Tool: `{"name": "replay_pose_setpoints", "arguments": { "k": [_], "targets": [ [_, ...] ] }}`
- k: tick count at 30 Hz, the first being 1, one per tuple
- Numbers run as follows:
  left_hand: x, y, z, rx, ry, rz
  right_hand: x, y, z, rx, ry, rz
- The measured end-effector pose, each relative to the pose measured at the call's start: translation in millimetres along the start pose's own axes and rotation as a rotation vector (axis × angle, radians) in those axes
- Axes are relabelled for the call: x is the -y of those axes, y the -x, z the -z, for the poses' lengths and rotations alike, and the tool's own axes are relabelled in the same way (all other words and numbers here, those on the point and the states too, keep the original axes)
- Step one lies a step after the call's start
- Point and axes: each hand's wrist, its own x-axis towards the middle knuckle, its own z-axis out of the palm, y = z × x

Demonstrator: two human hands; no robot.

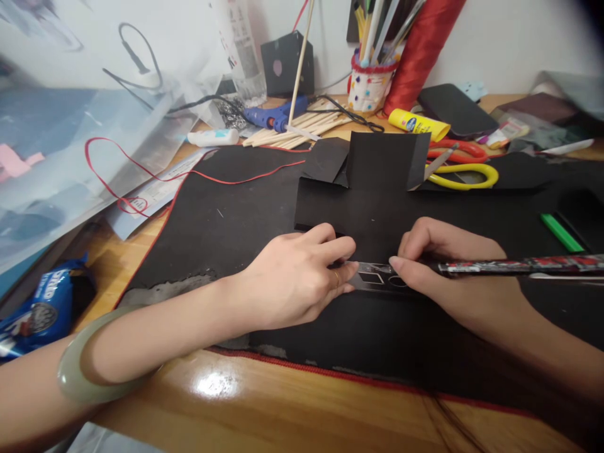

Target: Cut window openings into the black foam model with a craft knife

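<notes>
Black card [377,211], head view, my only one — it lies on the black mat [245,211] on the desk [264,390], straight ahead of me, reaching from under my hands toward the far clutter. How far along: partway, I'd judge. Shaping looks at least partly done, with a tall middle flap at the far side and smaller creased flaps beside it. Marking or scoring seems to be the step in hand. Left, as I read it: the card is spread open, nothing closed into a form. No drawn line that I can pick out — dark on dark. The scissors [467,176] with a yellow handle lie by the far right flap, not in my hands.

Fingers now. My left fingers [343,247] are bent and press down on the left part of the clear ruler [370,277], holding nothing off the mat. My right fingers [419,234] are closed around the patterned pen [509,267] just beside the ruler's right part; whether its tip touches the card I cannot tell, my thumb hides it. The card's main panel is just beyond both hands; its near edge under the ruler is too dark to trace.
</notes>
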Motion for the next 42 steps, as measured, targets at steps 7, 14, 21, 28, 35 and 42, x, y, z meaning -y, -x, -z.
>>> {"name": "replay_pose_setpoints", "arguments": {
  "k": [7,14,21,28,35,42],
  "targets": [
    [0.7,-0.8,0.2,0.005,0.005,-0.003,16.1,-7.0,-3.1,0.124,0.053,-0.020],
    [0.6,0.2,-0.8,-0.022,0.005,-0.014,8.1,-6.9,-7.6,0.104,0.095,0.057],
    [0.4,0.0,-0.8,-0.024,0.004,-0.006,5.8,-7.5,-7.8,0.127,0.120,0.098],
    [-0.1,-0.7,-1.2,-0.030,0.009,0.004,2.2,-8.3,-6.6,0.165,0.101,0.121],
    [0.9,-0.9,-1.1,-0.021,0.014,-0.008,5.6,-10.8,-10.1,0.162,0.033,0.060],
    [0.3,0.2,-0.5,-0.014,0.003,-0.017,5.2,-8.5,-5.6,0.149,0.086,0.105]
  ]
}}
